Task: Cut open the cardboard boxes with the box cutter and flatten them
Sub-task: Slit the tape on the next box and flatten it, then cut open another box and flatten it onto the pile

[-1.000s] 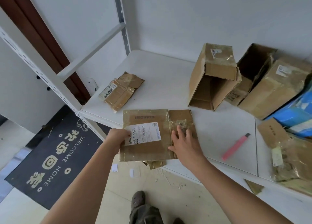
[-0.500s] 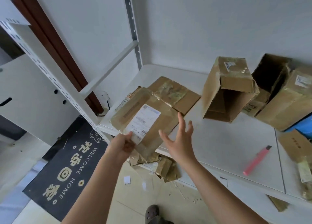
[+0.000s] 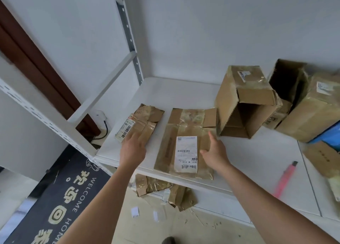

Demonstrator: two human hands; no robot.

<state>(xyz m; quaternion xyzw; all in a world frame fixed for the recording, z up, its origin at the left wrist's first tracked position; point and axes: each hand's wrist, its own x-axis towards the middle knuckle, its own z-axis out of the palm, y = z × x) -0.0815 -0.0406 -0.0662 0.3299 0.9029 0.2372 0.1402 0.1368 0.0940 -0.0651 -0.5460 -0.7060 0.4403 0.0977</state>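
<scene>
- Both forearms are bare up to the lower frame edge — no sleeve or cuff shows on either.
- The left hand (image 3: 132,149) carries no glove, ring or watch.
- The right hand (image 3: 215,154) is likewise bare, its wrist without a band.
- A dark rounded shoe toe (image 3: 168,240) shows at the bottom edge — too cropped to tell more.

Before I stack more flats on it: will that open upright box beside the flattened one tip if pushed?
Probably: the open box stands tall on a narrow end, seems empty, so likely light. A shove might slide it on the smooth white shelf.
</scene>
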